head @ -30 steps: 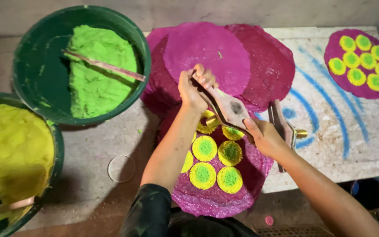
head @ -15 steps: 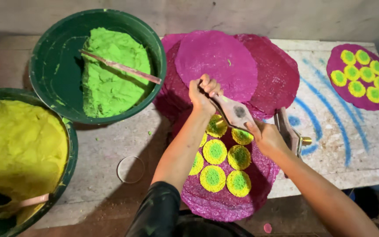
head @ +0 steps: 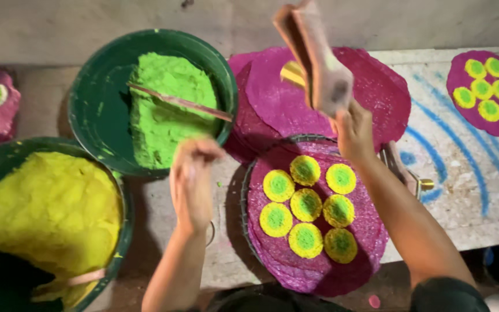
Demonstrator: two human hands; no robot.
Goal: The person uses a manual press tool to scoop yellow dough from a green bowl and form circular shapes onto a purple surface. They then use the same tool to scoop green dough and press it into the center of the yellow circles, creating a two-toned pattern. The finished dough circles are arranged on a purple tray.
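Overhead, right hand (head: 354,130) lifts wooden press (head: 317,63) — green tub (head: 96,110) beside.

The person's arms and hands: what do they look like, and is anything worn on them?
Both forearms are bare down to the wrists. The left hand and the right hand show no gloves, rings or bracelets, though motion blur hides fine detail. A dark sleeve covers the right upper arm at the bottom edge of the picture.

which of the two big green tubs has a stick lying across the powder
The upper tub, filled with bright green powder: a thin stick lies across it. The lower-left tub holds yellow powder instead.
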